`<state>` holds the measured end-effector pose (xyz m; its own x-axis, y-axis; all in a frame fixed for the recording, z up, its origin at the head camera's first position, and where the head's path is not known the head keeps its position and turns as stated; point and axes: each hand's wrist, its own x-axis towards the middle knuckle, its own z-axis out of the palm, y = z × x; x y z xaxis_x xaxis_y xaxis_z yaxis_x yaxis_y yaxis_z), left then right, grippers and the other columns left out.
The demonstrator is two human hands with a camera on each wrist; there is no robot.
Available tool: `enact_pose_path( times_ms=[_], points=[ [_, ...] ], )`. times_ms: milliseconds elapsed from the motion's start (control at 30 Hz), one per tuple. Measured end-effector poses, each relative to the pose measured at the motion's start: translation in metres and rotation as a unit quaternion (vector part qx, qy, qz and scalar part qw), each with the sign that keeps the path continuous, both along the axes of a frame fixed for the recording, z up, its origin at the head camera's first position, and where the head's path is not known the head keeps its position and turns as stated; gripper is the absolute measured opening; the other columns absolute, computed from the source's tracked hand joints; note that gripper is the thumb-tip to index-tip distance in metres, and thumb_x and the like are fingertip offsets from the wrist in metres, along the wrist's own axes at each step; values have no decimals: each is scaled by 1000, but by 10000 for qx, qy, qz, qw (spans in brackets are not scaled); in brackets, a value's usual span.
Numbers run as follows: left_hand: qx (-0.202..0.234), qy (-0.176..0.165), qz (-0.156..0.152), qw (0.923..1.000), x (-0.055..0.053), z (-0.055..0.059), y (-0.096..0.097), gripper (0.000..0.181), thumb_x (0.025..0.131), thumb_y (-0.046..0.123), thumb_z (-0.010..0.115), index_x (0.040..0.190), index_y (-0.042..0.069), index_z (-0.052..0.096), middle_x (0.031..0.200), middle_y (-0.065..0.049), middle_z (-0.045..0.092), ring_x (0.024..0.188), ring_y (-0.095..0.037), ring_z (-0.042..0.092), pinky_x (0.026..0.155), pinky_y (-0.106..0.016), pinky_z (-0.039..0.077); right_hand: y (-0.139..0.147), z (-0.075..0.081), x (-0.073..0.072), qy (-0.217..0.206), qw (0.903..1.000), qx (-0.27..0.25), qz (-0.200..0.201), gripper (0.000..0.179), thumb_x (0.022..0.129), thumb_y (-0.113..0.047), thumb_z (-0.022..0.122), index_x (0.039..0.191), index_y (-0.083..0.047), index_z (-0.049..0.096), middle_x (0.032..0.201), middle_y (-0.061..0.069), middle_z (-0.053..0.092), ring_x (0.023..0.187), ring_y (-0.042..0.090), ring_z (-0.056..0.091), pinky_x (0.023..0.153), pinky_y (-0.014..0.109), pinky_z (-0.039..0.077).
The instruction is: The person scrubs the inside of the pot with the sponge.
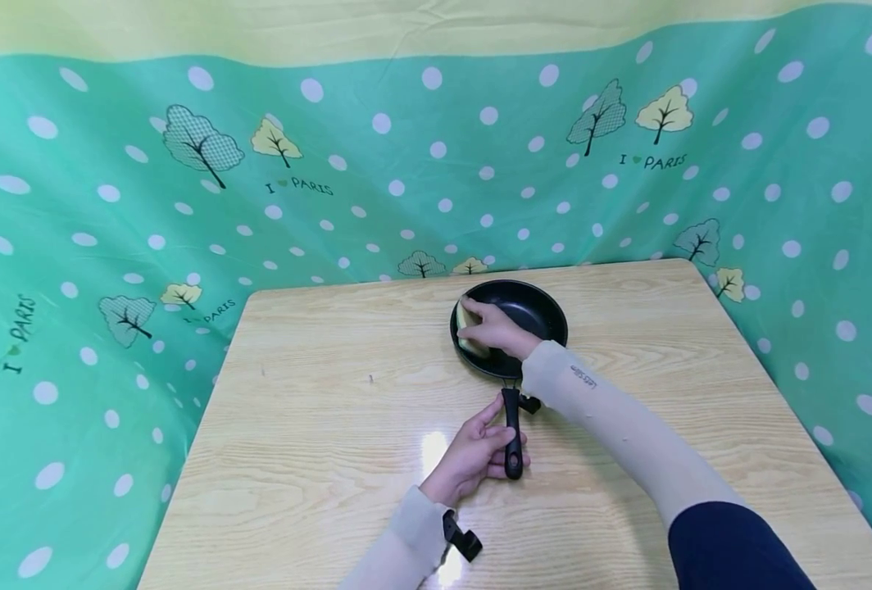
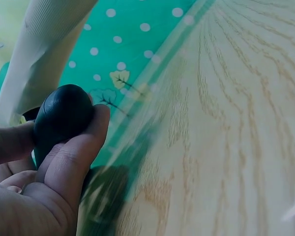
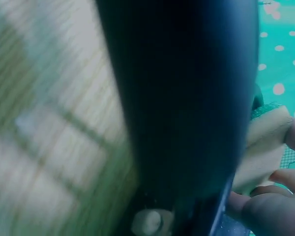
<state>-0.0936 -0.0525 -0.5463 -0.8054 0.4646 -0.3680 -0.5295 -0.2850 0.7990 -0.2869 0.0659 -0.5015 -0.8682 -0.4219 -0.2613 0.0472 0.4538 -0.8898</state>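
A black frying pan (image 1: 535, 310) is near the back edge of the table, its handle (image 1: 512, 422) pointing toward me. My left hand (image 1: 473, 451) grips that handle; in the left wrist view, thumb and fingers wrap the rounded handle end (image 2: 64, 115). Inside the pan, at its left wall, my right hand (image 1: 498, 329) pinches a pale yellow sponge (image 1: 469, 334). The right wrist view shows a green scouring side on the sponge (image 3: 263, 150), with the dark pan (image 3: 187, 88) filling the middle, blurred.
A light wood-grain table (image 1: 318, 410) lies under the pan. Behind it and at both sides hangs a green dotted curtain (image 1: 377, 188) with tree prints. A black wrist strap mount (image 1: 462, 537) sits on the left sleeve; another is partly hidden beside the pan handle.
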Motion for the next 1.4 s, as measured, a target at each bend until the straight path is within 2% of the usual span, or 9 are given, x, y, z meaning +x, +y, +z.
enact_pose_path(
  times_ms=[167,300,367,600,700,867,967,1133,1400],
  points=[
    [-7,94,-17,10000,0,0,0,74,107,7,59,170,19,22,111,-13,75,85,-23,78,71,-38,66,4,2,-7,694,9931,884,348,79,104,-15,67,168,-8,21,176,11,13,162,31,9,131,48,15],
    [15,113,-32,9999,1,1,1,74,107,6,58,170,20,22,113,-15,74,85,-22,77,68,-34,65,8,4,-11,1298,9723,1771,797,79,102,-9,67,166,-3,23,174,18,13,161,38,9,131,49,11],
    [35,106,-17,9999,2,0,1,74,107,6,59,170,20,22,112,-14,74,84,-21,77,68,-33,65,8,4,-13,1595,9564,2208,1049,77,101,-3,66,165,0,24,174,20,14,160,39,10,131,50,10],
    [67,112,-10,9999,2,-1,1,73,107,5,58,170,21,23,110,-13,74,83,-21,77,66,-32,65,11,-2,-11,2367,8781,3912,1410,68,100,10,55,163,-3,35,173,16,22,157,44,19,121,67,31],
    [65,102,4,9999,2,-3,2,72,108,5,57,170,23,24,111,-13,74,83,-21,77,67,-33,65,14,-6,-7,2664,8364,4548,1503,62,103,8,55,161,-4,41,172,13,27,157,41,22,116,73,34],
    [91,149,44,9998,3,-5,4,72,108,4,55,170,23,23,110,-13,73,82,-21,77,70,-36,66,20,-9,-4,3136,7640,5400,1623,52,106,1,55,157,-6,50,169,11,35,155,37,27,116,71,35],
    [88,163,72,9998,3,-6,4,72,108,4,55,170,24,22,111,-13,73,81,-21,76,71,-37,66,25,-10,-5,3228,7382,5688,1656,50,106,-4,56,156,-8,52,168,11,38,153,36,29,115,70,36],
    [151,102,89,9998,2,-5,3,73,109,5,55,170,26,23,112,-11,73,83,-21,77,69,-34,65,35,-8,-6,3249,7274,5820,1630,49,105,-10,60,153,-8,56,164,11,43,145,35,36,111,69,39],
    [175,135,137,9997,4,-1,3,74,108,5,55,170,25,21,109,-8,73,84,-21,77,68,-32,65,51,-7,-2,2973,7345,5895,1566,42,104,-9,62,145,-6,64,157,14,50,139,37,39,108,70,38]
  ],
)
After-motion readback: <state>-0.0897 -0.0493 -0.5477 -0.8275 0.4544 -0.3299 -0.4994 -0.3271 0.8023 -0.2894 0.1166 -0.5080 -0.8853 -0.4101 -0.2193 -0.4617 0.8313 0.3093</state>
